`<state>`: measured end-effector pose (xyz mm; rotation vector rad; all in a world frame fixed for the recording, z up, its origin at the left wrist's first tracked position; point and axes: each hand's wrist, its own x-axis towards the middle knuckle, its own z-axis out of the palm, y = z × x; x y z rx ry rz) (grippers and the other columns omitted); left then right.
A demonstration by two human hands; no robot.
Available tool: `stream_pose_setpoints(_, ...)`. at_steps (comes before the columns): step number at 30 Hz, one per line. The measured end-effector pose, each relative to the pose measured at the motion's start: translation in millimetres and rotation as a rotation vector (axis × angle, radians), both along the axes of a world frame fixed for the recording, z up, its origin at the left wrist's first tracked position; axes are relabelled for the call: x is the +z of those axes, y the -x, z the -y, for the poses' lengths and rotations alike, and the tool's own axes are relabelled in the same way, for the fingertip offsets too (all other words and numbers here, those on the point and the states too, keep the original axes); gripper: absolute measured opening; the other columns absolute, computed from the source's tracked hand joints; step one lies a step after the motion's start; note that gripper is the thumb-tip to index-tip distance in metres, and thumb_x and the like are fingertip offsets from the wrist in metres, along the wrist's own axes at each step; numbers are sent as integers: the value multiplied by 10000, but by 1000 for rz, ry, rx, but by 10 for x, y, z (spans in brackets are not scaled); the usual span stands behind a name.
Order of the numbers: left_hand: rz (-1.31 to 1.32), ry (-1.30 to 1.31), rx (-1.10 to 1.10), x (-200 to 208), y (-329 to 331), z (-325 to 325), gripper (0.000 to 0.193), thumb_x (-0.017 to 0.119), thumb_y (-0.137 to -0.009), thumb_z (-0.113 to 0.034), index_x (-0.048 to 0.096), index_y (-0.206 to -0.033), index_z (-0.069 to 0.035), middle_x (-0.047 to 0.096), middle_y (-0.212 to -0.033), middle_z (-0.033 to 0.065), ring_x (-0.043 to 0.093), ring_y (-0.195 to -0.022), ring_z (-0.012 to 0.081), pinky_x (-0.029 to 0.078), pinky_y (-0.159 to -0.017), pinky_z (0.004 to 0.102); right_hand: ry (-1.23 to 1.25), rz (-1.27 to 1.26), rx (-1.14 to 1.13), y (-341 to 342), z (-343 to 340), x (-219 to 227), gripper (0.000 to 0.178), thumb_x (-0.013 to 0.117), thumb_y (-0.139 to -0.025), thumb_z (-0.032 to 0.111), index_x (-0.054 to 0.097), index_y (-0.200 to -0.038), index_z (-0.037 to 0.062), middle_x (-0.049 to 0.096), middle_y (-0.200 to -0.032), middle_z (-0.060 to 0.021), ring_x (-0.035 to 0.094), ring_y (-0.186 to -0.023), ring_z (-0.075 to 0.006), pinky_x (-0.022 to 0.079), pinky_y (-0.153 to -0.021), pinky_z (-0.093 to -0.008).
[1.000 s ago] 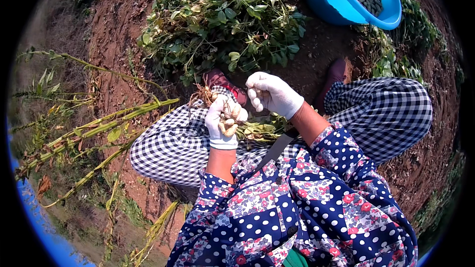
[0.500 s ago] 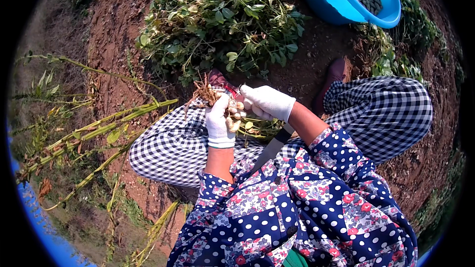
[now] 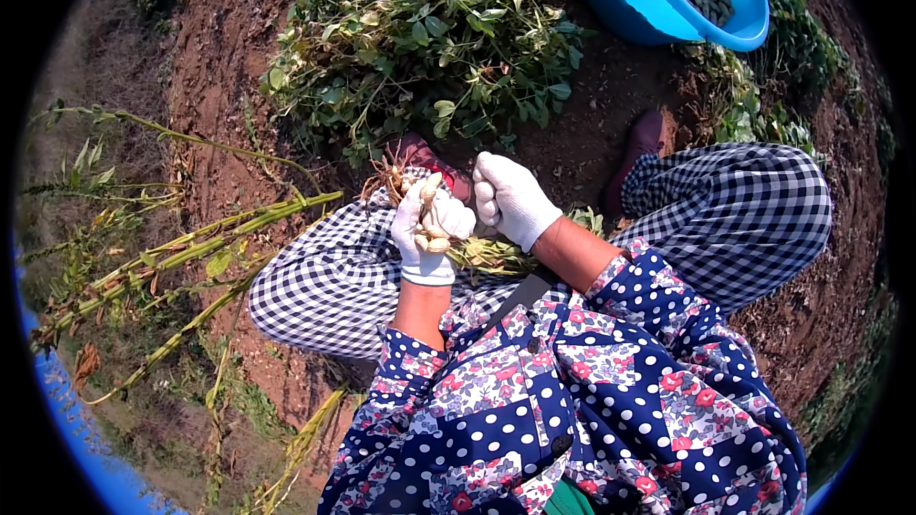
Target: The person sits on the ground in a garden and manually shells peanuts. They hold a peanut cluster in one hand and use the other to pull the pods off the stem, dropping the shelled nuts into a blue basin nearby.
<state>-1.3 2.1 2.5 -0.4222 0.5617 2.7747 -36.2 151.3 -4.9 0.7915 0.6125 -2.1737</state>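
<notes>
In a white knit glove, my left hand (image 3: pixel 412 246) is closed round the root end of a peanut plant (image 3: pixel 489 256). Its thin brown roots (image 3: pixel 387 174) stick out past the fingers. Several pale peanuts (image 3: pixel 437 245) show at the palm and fingers. My right hand (image 3: pixel 515 202), gloved the same way, is curled into a fist just right of the left one. What lies inside that fist is hidden. The plant's leafy stems run under the right wrist, over my lap.
A blue tub (image 3: pixel 634 0) of peanuts stands at the upper right. A heap of leafy green plants (image 3: pixel 429 48) lies ahead of my feet. Long bare stalks (image 3: pixel 210 238) reach in from the left over reddish soil. A dark flat strap or blade (image 3: pixel 520 303) rests at my lap.
My right hand has drawn back slightly from the peanuts and curled into a tighter fist. Fewer peanuts show at the left hand, which has turned so its palm side shows more.
</notes>
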Motion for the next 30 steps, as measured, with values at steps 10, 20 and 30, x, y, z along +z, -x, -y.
stream_pose_setpoints(10, 319, 513, -75, 107, 49, -100, 302, 440, -959, -293, 578, -915, -28, 532, -642, 51, 470, -501, 159, 393, -479, 290, -149, -263, 423, 106, -52, -76, 428, 476, -936, 495, 561, -827, 90, 503, -595, 6, 423, -428, -86, 312, -377, -235)
stream_pose_setpoints(20, -186, 180, -136, 142, -101, -283, 87, 561, -887, -108, 525, -963, -83, 467, -593, 23, 455, -460, 146, 412, -435, 296, -298, 27, -94, 386, -152, -100, 88, 535, -878, 158, 490, -808, 128, 510, -658, 1, 438, -490, -68, 329, -402, -191)
stream_pose_setpoints(30, 400, 520, 20, 62, 103, -200, 197, 503, -951, -221, 567, -851, -65, 577, -737, 49, 607, -715, 210, 526, -718, 394, 244, -486, -1182, 1703, -1911, 370, 719, 430, -942, 476, 180, -1434, 15, 267, -1449, -188, 332, -1324, -339, 306, -1069, -515)
